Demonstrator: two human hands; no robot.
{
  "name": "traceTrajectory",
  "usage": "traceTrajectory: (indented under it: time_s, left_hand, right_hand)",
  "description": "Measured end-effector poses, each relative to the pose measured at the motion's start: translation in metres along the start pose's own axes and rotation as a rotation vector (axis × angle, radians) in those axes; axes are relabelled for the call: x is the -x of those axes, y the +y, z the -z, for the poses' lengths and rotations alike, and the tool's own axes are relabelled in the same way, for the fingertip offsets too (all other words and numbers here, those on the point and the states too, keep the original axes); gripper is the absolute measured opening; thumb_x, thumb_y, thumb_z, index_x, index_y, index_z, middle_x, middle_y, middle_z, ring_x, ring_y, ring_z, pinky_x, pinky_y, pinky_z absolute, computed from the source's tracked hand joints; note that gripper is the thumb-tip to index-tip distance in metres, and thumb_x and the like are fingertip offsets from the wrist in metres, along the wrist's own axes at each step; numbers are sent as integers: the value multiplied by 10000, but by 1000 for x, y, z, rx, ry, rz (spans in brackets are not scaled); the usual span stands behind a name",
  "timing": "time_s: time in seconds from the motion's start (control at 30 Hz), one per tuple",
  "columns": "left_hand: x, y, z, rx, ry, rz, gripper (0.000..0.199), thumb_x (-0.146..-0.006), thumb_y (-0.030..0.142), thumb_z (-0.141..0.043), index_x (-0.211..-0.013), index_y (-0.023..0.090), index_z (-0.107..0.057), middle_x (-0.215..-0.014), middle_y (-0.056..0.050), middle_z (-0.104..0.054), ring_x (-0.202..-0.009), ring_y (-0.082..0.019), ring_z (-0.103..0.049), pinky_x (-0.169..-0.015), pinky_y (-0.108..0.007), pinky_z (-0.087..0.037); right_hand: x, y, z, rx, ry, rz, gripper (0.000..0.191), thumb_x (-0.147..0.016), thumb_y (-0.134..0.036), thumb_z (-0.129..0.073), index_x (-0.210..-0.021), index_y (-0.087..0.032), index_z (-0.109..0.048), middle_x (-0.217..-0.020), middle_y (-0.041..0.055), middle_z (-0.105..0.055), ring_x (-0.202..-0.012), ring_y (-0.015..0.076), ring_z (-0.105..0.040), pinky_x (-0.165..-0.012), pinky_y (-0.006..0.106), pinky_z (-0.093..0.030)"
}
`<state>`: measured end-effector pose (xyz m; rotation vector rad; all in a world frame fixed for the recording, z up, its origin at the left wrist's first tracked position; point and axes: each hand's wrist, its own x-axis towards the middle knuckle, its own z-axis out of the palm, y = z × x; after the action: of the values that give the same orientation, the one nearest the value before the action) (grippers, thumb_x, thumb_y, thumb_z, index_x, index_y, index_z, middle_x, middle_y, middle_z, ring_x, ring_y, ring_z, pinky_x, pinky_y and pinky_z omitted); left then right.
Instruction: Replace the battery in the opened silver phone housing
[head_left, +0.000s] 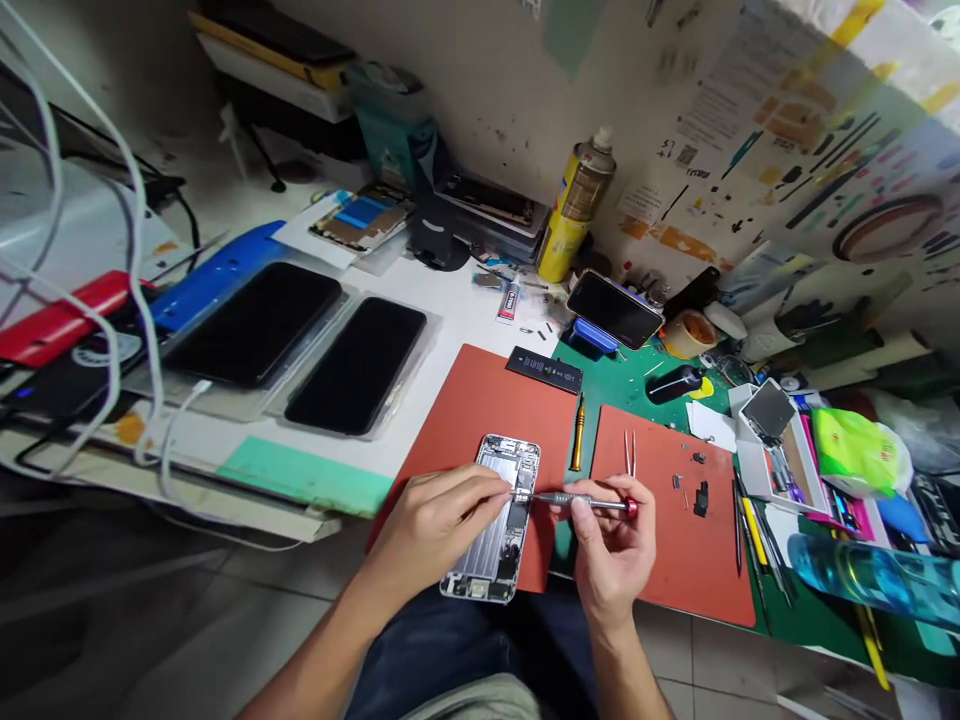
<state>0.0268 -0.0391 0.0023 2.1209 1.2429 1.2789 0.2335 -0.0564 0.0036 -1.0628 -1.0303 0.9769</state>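
An opened phone body [487, 540] lies on the left orange mat, its metal inside and small parts exposed. My right hand [619, 550] grips a grey precision screwdriver [574, 499] with a red end cap, held nearly level. Its tip reaches the phone's right inner side. My left hand [442, 515] rests over the phone's left side, thumb and fingers pinched together beside the screwdriver tip; what they hold, if anything, is hidden. Tweezers [630, 453] point up from behind my right fingers; I cannot tell whether the hand holds them.
A black battery [544, 369] and a gold screwdriver [578, 432] lie near the phone. Small dark parts [701, 498] sit on the right orange mat [675, 580]. Two black-screened phones [358, 365] are at left. A yellow spray can [576, 205] stands behind; a blue bottle [870, 575] lies right.
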Motion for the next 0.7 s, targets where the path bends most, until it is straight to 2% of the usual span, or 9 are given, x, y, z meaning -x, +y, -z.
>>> traceTrajectory:
  time_s: [0.17, 0.47, 0.7]
  left_hand:
    - [-1, 1, 0, -1, -3, 9, 108, -1069, 166, -642, -1041, 205, -740, -957, -6, -815, -856, -134, -795, -791, -238, -612]
    - [0, 1, 0, -8, -9, 16, 103, -1066, 168, -652, -1037, 202, -744, -960, -7, -821, -864, -143, -800, -786, -248, -615]
    - [0, 1, 0, -12, -16, 10, 101, -1072, 167, -649, -1057, 203, -743, -973, -10, -822, -883, -150, -803, -794, -252, -611]
  right_hand:
    - [0, -2, 0, -15, -11, 5, 310, -1006, -220, -782, -1242, -252, -583, -1023, 54, -839, -811, 198, -826, -711, 323, -679]
    - [0, -4, -2, -17, -7, -22, 317, -999, -204, -786, -1243, -251, -590, -1037, 59, -840, -831, 215, -833, -720, 353, -700]
    - [0, -5, -3, 4, 1, -31, 321, -996, -231, -794, -1234, -243, -579, -1028, 70, -840, -821, 218, -830, -715, 349, -682]
